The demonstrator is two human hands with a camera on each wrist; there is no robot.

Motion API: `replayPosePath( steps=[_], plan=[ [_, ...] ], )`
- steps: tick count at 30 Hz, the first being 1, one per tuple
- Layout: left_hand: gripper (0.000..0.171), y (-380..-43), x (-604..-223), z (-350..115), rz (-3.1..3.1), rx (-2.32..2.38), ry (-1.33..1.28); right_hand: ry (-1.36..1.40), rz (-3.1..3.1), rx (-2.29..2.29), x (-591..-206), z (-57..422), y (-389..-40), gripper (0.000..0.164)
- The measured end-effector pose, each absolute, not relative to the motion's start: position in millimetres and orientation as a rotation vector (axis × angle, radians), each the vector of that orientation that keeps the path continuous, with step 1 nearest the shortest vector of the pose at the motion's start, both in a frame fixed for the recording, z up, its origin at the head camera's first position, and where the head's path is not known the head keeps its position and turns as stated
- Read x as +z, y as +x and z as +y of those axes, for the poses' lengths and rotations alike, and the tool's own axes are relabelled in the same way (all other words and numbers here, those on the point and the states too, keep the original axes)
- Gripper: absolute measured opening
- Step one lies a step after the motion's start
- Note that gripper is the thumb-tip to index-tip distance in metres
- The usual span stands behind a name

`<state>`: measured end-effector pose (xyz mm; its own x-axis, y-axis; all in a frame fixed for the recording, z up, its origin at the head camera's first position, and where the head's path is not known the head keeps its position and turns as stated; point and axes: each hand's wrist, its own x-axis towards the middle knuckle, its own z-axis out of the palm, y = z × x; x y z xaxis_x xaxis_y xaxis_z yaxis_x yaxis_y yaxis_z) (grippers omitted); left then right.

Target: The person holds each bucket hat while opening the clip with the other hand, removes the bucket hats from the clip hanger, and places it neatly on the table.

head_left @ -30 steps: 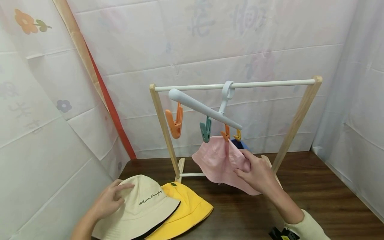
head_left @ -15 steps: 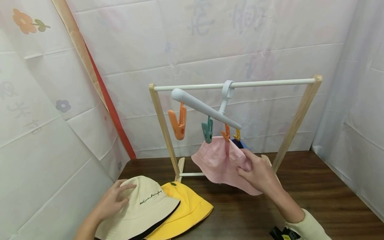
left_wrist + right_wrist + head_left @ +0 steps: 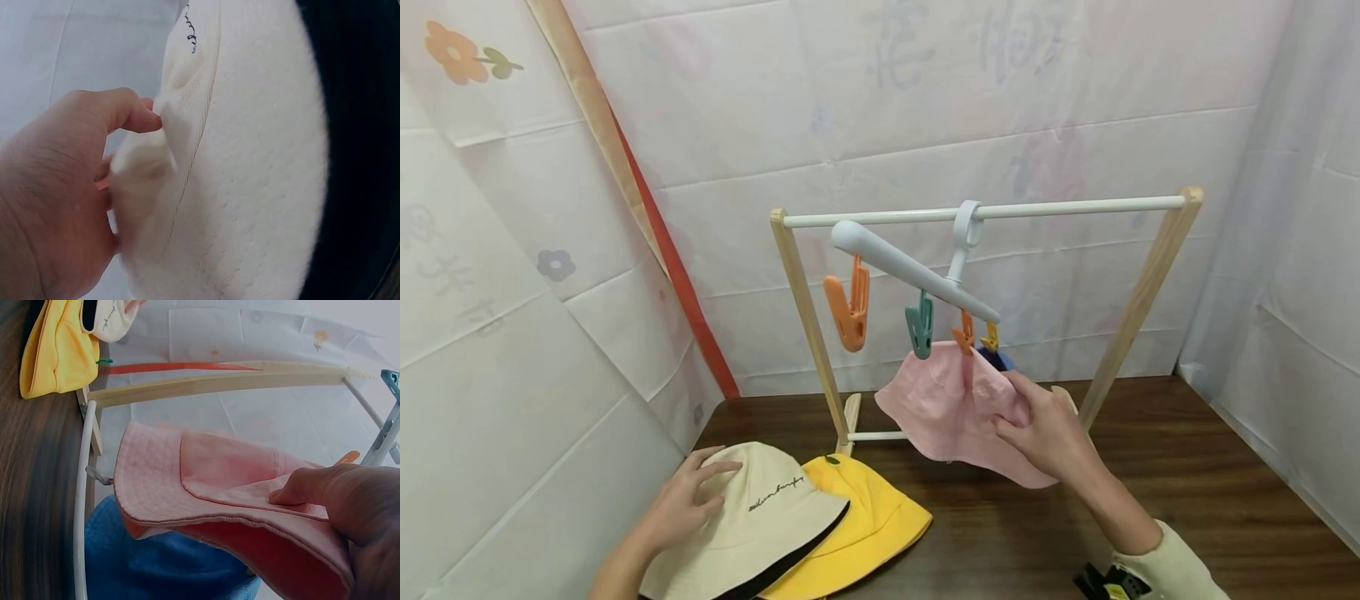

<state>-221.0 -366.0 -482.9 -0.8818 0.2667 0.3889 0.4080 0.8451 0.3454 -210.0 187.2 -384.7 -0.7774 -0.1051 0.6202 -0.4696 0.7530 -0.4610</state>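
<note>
My right hand grips the side of a pink bucket hat, thumb on the outside of the crown. An orange clip on the pale blue hanger meets the top of this hat. Behind it hangs a blue hat, below a yellow clip. My left hand rests on the crown of a cream bucket hat with dark script, fingers spread; in the left wrist view the thumb touches the cloth. Partly under that hat lies a yellow hat.
The hanger hooks over the white bar of a wooden-legged rack on the dark wood table. A large orange clip and a green clip hang from its left part. White sheeting surrounds the table.
The hanger's near end has swung slightly right with its clips. My left hand has shifted a little right on the cream hat. My right hand keeps its grip on the pink hat.
</note>
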Motion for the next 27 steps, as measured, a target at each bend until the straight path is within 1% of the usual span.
replayPosePath(
  steps=[6, 13, 27],
  plan=[
    [0.048, -222.1, -483.3, -365.2, -2.731, -0.705, -0.517, 0.427, -2.383, 0.861, -383.6, 187.0, -209.2, 0.046],
    [0.049, -223.7, -485.1, -365.0, -2.753, -0.709, -0.510, 0.445, -2.356, 0.856, -385.5, 187.3, -210.1, 0.043],
    [0.047, -218.9, -481.8, -364.8, -2.820, -0.781, -0.504, 0.417, -2.393, 0.858, -383.6, 187.1, -208.6, 0.049]
  ],
)
